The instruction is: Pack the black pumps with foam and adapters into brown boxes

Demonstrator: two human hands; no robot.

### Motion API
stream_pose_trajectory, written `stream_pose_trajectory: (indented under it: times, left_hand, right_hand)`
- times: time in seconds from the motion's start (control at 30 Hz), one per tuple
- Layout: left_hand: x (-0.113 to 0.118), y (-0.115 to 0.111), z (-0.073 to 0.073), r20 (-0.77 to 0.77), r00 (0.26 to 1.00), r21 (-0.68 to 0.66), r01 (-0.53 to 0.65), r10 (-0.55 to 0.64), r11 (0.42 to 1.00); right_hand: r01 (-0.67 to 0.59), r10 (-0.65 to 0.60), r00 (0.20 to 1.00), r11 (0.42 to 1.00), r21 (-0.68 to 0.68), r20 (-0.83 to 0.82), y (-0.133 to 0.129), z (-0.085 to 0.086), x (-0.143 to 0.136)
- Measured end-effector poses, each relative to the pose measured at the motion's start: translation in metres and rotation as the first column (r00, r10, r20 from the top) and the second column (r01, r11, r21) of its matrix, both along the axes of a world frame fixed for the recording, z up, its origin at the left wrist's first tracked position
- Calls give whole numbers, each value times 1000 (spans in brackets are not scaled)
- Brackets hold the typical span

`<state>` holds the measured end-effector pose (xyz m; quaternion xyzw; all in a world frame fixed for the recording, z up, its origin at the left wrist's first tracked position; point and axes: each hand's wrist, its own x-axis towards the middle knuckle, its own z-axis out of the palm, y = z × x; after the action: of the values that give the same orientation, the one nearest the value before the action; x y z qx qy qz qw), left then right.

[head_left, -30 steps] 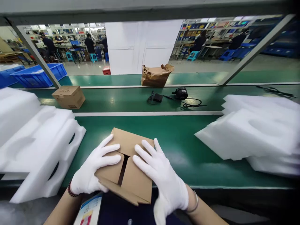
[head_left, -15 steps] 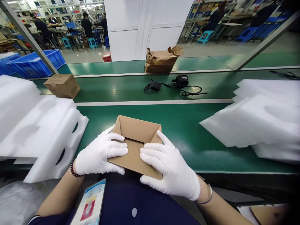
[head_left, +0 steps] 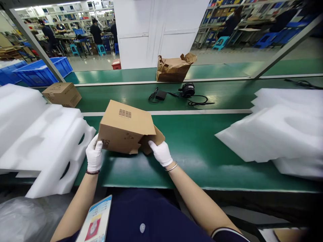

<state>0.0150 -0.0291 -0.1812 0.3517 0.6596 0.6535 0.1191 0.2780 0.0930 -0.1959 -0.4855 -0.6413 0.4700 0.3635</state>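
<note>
A brown cardboard box (head_left: pixel 123 129) is tilted on its side above the green work surface, with a block of dark print on its upper face. My left hand (head_left: pixel 94 155), in a white glove, grips the box's near left corner. On the right, the box's flap (head_left: pixel 158 136) stands out from the open end. My right hand (head_left: pixel 161 153), also gloved, has its fingers closed on that flap. The inside of the box is hidden from this angle.
White foam sheets (head_left: pixel 47 134) are piled at left, and more foam (head_left: pixel 282 131) at right. Behind lie a closed carton (head_left: pixel 63 94), a black adapter (head_left: pixel 160 95), a black corded device (head_left: pixel 188 90) and a crumpled paper bag (head_left: pixel 174 69). Blue crates (head_left: pixel 41 75) stand far left.
The box has moved forward and left, away from my body, and turned from open side up to lying sideways. My hands have shifted from its rim to its left corner and right flap.
</note>
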Motion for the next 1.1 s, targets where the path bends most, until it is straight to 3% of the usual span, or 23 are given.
stream_pose_trajectory:
  times: [0.07,0.1,0.13,0.2,0.23,0.27,0.3,0.4,0.47,0.53,0.6,0.67,0.73,0.8,0.87,0.97,1.07,1.1]
  left_hand:
    - [9,13,11,-130,987,-20,-95,91,995]
    - [15,19,24,-278,958,-12,-83,76,997]
    - [23,25,41,-456,890,-22,-18,6,1000]
    - [37,41,80,-749,626,-172,135,-219,976]
    - [43,51,99,-808,499,-282,141,-314,949]
    - [46,62,117,-830,424,-364,79,-362,928]
    - [46,75,132,-839,396,-415,-24,-372,910]
    - [32,111,158,-848,418,-469,-306,-326,829]
    - [19,126,162,-818,490,-507,-369,-301,779]
    - [11,130,158,-760,599,-538,-361,-253,762]
    - [9,127,147,-701,683,-547,-327,-208,770]
    - [9,123,133,-647,741,-558,-299,-180,774]
    - [5,120,119,-581,796,-584,-260,-171,769]
    - [-5,118,107,-497,852,-601,-203,-162,773]
    - [-17,113,96,-410,900,-594,-141,-147,792]
    - [-23,95,88,-298,947,-540,-64,-119,839]
    - [-16,54,97,-348,932,-461,-75,-102,884]
    - [-16,35,101,-472,877,-438,-142,-92,888]
  right_hand:
    - [18,-72,962,979,202,262,18,23,4]
    - [-21,-104,919,950,310,381,25,37,9]
    - [-82,-139,867,908,411,478,31,53,15]
    - [-237,-198,772,791,564,603,41,88,25]
    - [-305,-222,746,725,618,628,46,106,28]
    - [-351,-238,740,661,663,629,53,124,29]
    - [-370,-246,755,606,705,607,63,141,29]
    - [-213,-303,857,528,822,417,104,182,18]
    - [-18,-393,878,543,839,274,133,200,4]
    - [100,-445,865,607,788,233,150,210,-13]
    - [47,-361,870,740,671,337,148,209,-34]
    - [-107,-167,860,865,490,482,134,198,-53]
    - [-244,50,829,928,281,557,119,178,-64]
    - [-325,244,856,939,108,455,115,153,-66]
    - [-388,388,907,921,-35,163,122,126,-60]
    - [-398,360,908,901,-171,-214,137,93,-51]
    - [-392,352,902,910,-135,-251,140,83,-46]
    - [-417,383,894,901,-119,-230,142,83,-46]
